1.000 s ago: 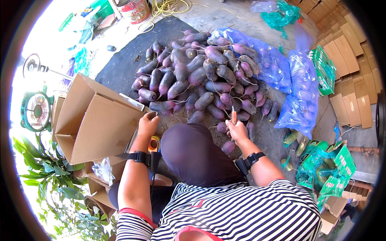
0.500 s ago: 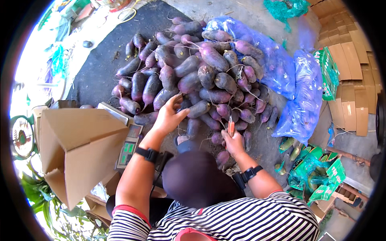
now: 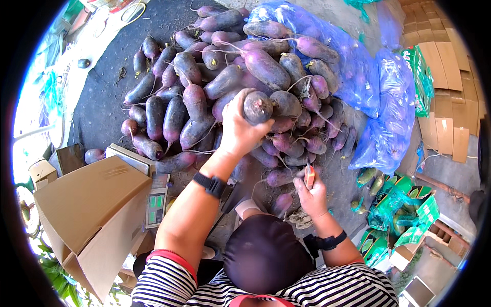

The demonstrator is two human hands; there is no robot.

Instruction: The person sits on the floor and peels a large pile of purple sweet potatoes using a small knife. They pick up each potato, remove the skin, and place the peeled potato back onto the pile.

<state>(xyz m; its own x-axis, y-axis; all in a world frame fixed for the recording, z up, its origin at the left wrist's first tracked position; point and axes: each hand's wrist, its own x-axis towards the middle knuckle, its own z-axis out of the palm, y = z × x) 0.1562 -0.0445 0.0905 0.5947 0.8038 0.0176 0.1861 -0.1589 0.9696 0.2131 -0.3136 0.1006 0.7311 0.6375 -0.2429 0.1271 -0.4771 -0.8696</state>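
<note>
My left hand [image 3: 239,127] is closed round a dark purple radish [image 3: 257,108], its cut-looking round end facing up. It holds the radish over the middle of a big heap of long purple radishes [image 3: 222,82], many with thin tail roots. Lower and to the right, my right hand [image 3: 314,196] is closed on a small orange-handled knife [image 3: 309,177], its tip pointing away from me. The knife is apart from the held radish. A few radishes, such as a pinkish one [image 3: 283,202], lie between my right hand and my body.
At left, an open cardboard box [image 3: 97,199] stands beside a scale with a lit green display [image 3: 156,202]. Blue plastic bags of radishes [image 3: 391,112] border the heap at right. Green boxes [image 3: 427,217] and stacked flat cardboard [image 3: 445,66] lie farther right. A dark sheet [image 3: 105,107] is under the heap.
My left hand has moved right from the heap's near side and now holds a radish. My right hand with the knife has shifted slightly right and nearer. The whole view has shifted a little.
</note>
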